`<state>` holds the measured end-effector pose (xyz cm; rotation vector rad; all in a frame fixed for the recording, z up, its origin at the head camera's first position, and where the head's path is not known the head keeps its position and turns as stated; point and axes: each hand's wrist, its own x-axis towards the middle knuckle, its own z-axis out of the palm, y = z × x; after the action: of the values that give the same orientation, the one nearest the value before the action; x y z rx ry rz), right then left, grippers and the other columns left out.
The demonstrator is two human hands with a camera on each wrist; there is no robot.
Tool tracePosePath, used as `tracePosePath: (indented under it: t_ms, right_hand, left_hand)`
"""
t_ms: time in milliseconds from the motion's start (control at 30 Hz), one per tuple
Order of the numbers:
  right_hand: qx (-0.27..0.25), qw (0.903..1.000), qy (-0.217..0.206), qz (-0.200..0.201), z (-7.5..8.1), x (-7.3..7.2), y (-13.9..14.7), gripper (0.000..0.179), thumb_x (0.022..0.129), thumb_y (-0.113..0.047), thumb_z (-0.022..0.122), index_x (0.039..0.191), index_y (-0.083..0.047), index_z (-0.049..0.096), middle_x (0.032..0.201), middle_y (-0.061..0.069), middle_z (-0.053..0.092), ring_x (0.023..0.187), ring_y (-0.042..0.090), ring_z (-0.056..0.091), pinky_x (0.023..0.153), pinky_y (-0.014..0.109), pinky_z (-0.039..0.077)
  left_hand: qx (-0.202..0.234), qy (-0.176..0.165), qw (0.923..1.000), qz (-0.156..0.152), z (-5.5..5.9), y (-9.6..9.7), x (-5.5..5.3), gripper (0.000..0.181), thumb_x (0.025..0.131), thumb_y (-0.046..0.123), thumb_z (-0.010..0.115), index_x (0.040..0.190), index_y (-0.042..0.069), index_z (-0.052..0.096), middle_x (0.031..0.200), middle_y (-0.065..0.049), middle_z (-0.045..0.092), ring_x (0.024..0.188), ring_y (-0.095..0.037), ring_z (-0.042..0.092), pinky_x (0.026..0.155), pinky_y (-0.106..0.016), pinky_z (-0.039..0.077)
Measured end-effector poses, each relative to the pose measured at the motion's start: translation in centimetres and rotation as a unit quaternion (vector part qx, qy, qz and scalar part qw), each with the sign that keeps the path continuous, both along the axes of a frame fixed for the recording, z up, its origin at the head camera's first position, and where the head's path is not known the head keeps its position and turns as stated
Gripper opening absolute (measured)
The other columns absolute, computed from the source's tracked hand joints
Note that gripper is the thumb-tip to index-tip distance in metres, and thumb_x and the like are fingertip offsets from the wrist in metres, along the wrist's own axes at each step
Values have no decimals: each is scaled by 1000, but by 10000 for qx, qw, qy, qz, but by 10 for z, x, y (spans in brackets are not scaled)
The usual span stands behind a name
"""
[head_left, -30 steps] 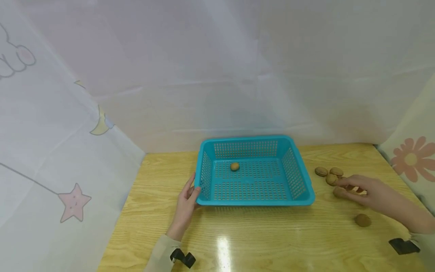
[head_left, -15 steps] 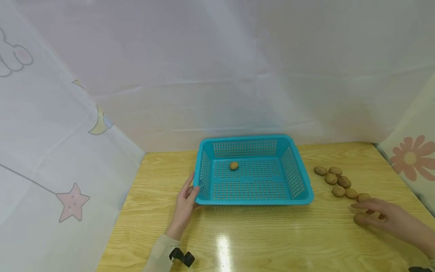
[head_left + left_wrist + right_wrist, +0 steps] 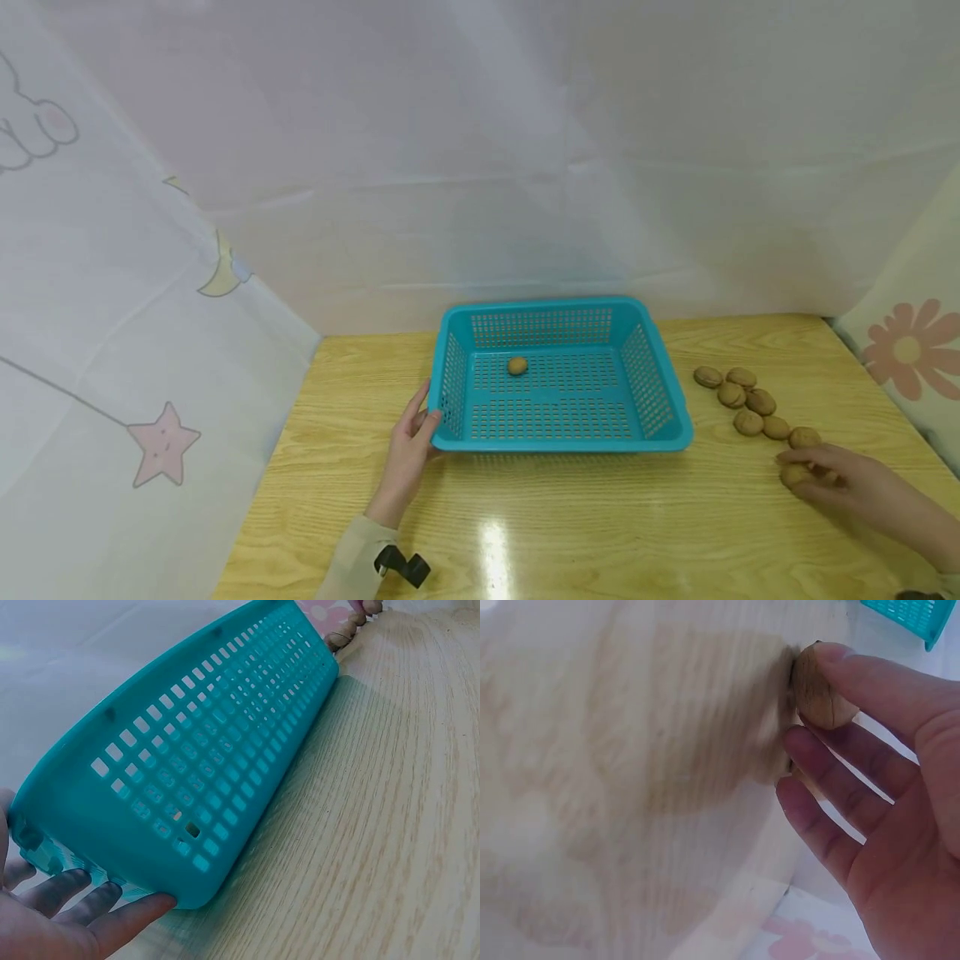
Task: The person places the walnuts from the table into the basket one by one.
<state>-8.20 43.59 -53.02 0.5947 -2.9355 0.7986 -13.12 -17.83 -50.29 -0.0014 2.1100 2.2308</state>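
Observation:
A turquoise plastic basket (image 3: 562,446) stands on the wooden table with one walnut (image 3: 517,366) on its floor, left of the middle. My left hand (image 3: 405,454) holds the basket at its front left corner, thumb at the rim. In the left wrist view, the fingers (image 3: 127,922) reach along the outside of the basket wall. On the right, my right hand (image 3: 862,492) pinches the nearest walnut (image 3: 821,694) low at the table. Its thumb lies on the shell, the index finger is partly hidden behind the nut, and the other fingers are spread.
Several loose walnuts (image 3: 761,402) lie in a slanting line between the basket's right side and my right hand. Pale printed sheets (image 3: 562,208) hang behind the table (image 3: 360,375) and at both sides. Light glares off the tabletop near the front.
My right hand has moved from the walnut group toward the near right and its thumb and fingers have closed on the nearest walnut. The left hand and basket have stayed in place.

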Motion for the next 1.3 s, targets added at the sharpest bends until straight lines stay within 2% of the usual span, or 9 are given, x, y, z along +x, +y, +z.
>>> tracePosePath:
  t_ms: [267,367,467,600,767,900,1033,1133,1300]
  right_hand:
    - [431,9976,-515,-182,23,-12,-21,31,89,-15,83,117,-8,73,100,-13,66,82,-11,52,61,24,51]
    - [562,9975,-414,-128,33,-17,-30,32,88,-17,84,117,-9,72,101,-9,68,84,-11,53,62,24,51]
    - [476,9987,126,118,41,-22,-38,35,83,-12,87,114,-9,73,97,-13,67,81,-10,51,59,24,48]
    - [336,9932,955,568,55,-33,-48,42,73,-5,92,111,-10,73,92,-14,67,78,-8,54,54,24,48]
    - [130,9848,1401,1016,75,-50,-61,51,68,-2,93,114,-13,73,97,-15,68,82,-6,59,59,17,48]
    - [88,9851,1265,1158,90,-63,-77,45,76,-5,90,117,-14,73,97,-19,65,81,-7,56,60,19,48]
    - [282,9879,1011,1146,107,-77,-97,38,83,-10,87,118,-13,73,100,-14,68,85,-4,58,62,24,53]
    - [363,9855,984,1334,115,-89,-114,37,83,-10,87,118,-12,74,103,-11,69,88,1,61,65,25,54]
    - [392,9903,184,1318,134,-106,-142,31,93,-23,80,122,-13,74,107,-12,67,94,7,63,73,31,56]
  left_hand:
    - [68,37,10000,2,-1,-1,-1,62,111,21,53,167,16,27,147,-30,53,124,-48,62,90,-51,61]
    - [89,99,9999,-3,0,-1,-1,61,111,19,53,166,14,28,148,-30,53,123,-49,62,88,-52,62]
    - [115,116,9999,-14,0,-2,-2,61,111,17,52,166,13,27,149,-30,53,123,-50,62,88,-53,61]
    - [130,114,9998,-23,1,-2,-2,60,111,15,51,166,12,27,149,-30,53,123,-51,62,87,-54,61]
    - [139,78,9999,-24,1,-2,-1,60,111,15,51,166,12,27,147,-31,54,123,-50,62,87,-51,62]
    - [181,42,9998,-15,1,-3,0,60,111,14,51,166,12,28,146,-31,55,122,-50,62,85,-46,63]
    - [210,28,9998,-18,0,-3,0,60,111,15,51,166,14,29,145,-32,55,121,-50,63,86,-48,63]
    - [212,41,9998,-45,-1,-3,0,60,111,15,52,166,14,29,146,-31,54,122,-49,63,87,-50,62]
    - [202,106,9997,-64,-1,-3,-1,60,111,16,52,166,14,28,148,-31,53,123,-50,62,88,-50,62]
